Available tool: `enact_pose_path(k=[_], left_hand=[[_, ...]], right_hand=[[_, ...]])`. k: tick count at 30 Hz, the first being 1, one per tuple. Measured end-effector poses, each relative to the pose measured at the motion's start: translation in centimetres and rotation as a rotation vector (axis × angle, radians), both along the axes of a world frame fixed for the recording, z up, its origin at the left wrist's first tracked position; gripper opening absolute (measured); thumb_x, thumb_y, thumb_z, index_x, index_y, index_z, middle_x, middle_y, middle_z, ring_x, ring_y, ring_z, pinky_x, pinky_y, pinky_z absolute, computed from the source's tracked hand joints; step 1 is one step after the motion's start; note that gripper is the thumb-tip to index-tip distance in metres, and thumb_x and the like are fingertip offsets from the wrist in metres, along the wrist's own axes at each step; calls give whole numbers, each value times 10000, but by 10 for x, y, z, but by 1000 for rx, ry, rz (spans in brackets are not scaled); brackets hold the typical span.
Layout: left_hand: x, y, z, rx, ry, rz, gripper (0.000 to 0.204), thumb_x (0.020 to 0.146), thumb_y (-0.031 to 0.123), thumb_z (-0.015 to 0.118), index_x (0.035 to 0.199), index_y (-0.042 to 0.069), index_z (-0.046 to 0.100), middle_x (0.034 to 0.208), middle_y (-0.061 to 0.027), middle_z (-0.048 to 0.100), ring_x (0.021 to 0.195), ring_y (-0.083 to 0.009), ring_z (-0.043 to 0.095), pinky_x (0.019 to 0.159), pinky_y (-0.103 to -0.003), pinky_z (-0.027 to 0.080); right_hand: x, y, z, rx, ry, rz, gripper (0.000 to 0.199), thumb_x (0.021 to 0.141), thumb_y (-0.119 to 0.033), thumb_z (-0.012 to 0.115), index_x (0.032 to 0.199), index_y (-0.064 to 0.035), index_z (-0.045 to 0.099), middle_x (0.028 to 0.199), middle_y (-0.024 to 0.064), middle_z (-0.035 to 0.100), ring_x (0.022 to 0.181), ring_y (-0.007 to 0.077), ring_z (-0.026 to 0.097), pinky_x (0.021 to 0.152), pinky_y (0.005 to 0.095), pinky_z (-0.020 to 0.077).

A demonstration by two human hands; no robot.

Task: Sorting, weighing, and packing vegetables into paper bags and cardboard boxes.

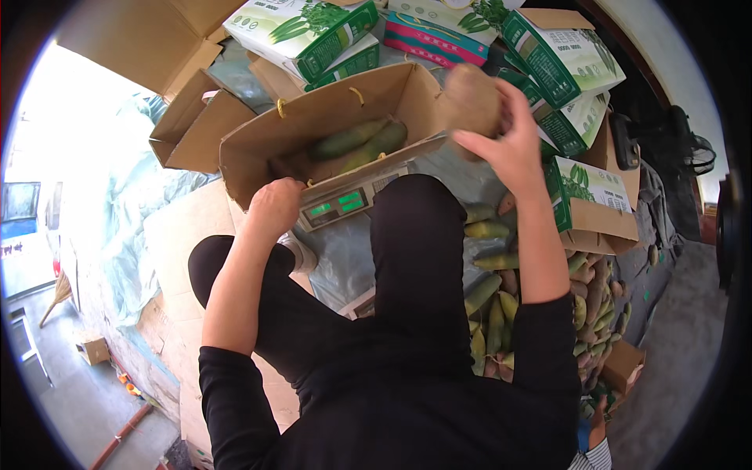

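Observation:
An open cardboard box [262, 145] with yellow cord loops sits on a digital scale [335, 207] with lit green displays. Long green radishes [377, 146] lie inside it, and a darker, blurred shape rests at its left end. My left hand [274, 207] is closed on the box's near rim at the left corner. Over the right end of the box my right hand [513, 141] grips a large brown tuber [472, 102], blurred by motion; it looks like a sweet potato. The fingers behind the tuber are partly hidden.
Green-and-white printed cartons [301, 31] stand beyond the box and along the right. Right of my knee lies a pile of green radishes and brown tubers [599, 305]. Plastic sheeting [129, 227] and flattened cardboard [192, 235] cover the left. Another person's hand [598, 419] shows lower right.

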State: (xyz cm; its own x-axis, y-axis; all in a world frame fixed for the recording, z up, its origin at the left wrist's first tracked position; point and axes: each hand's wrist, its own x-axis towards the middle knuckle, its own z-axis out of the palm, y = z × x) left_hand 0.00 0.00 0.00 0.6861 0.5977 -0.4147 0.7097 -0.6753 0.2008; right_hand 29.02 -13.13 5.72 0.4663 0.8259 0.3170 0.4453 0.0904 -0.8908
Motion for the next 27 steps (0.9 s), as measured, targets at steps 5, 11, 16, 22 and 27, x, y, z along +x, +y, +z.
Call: enact_pose_path(k=[5, 11, 16, 22, 27], left_hand=[[1, 0, -2, -22, 34, 8, 338, 748, 16, 515, 1061, 64, 636, 1010, -165, 619, 987, -327, 573, 874, -407, 452], [10, 1, -1, -30, 44, -8, 295, 753, 53, 567, 1040, 18, 626, 1039, -181, 614, 999, -341, 565, 879, -410, 443], [-6, 8, -11, 36, -59, -31, 262, 765, 51, 521, 995, 36, 646, 966, -184, 629, 957, -338, 583, 841, -421, 456], [5, -1, 3, -11, -32, 40, 248, 780, 86, 575, 1013, 33, 641, 979, -185, 621, 957, -358, 572, 833, -425, 449], [15, -6, 11, -30, -22, 69, 261, 783, 87, 584, 1032, 21, 633, 959, -186, 623, 942, -359, 575, 820, -429, 444]], right_hand=[[-35, 45, -1, -45, -367, 134, 699, 563, -180, 795, 1188, -100, 493, 1110, 97, 579, 1018, 225, 567, 878, 344, 454], [-60, 81, -36, -342, -137, 329, 660, 633, -307, 779, 1183, -58, 514, 1004, 129, 615, 904, 227, 607, 791, 329, 487], [-27, 39, -30, -135, 193, 284, 338, 789, -169, 685, 1076, -15, 596, 882, 42, 633, 810, 93, 577, 728, 242, 474], [40, -78, -96, -235, 296, -154, 310, 775, -136, 680, 1049, -9, 611, 923, 79, 652, 822, 118, 601, 733, 255, 486], [49, -189, -221, -457, 333, -447, 244, 763, -104, 673, 979, -4, 621, 866, 73, 655, 753, 126, 601, 690, 275, 490]])
